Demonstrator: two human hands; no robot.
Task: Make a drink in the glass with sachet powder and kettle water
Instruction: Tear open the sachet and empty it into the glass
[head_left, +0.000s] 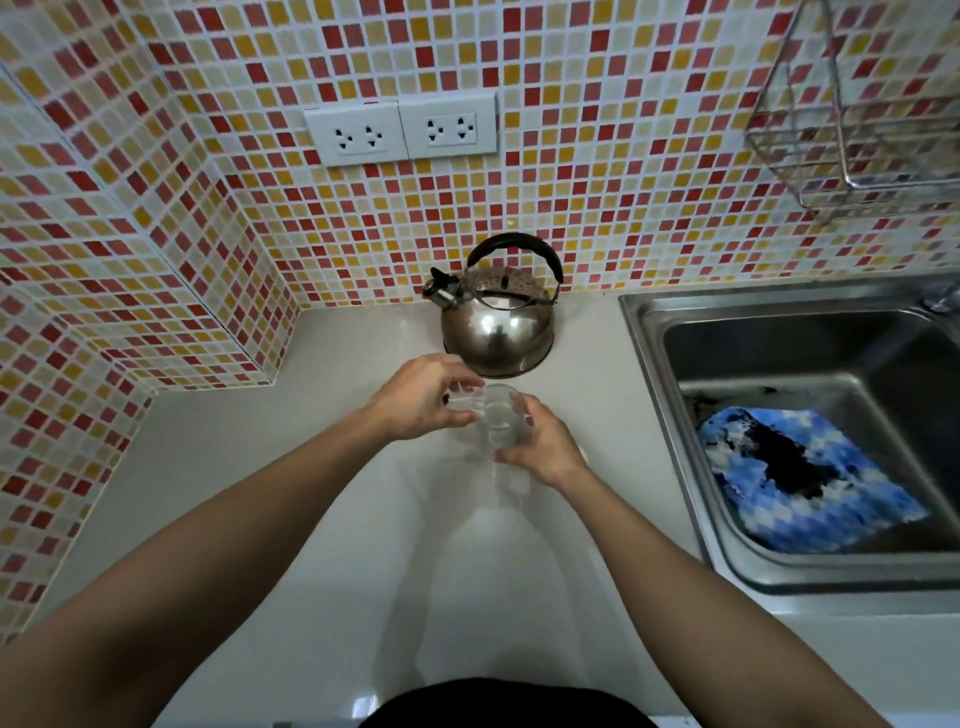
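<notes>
A clear glass (500, 422) stands on the pale counter (291, 467), just in front of the steel kettle (497, 327) with its black handle. My right hand (543, 447) wraps the glass from the right side. My left hand (423, 402) is at the glass's left rim, fingers pinched on a small see-through packet (464, 404) that looks like the sachet; it is blurred and hard to make out. Whether any powder or water is in the glass I cannot tell.
A steel sink (654, 364) lies to the right with a blue and white cloth (810, 478) in it. A wire rack (857, 119) hangs at the upper right. Two wall sockets (402, 132) sit above the kettle on the tiled wall, which juts out at the left.
</notes>
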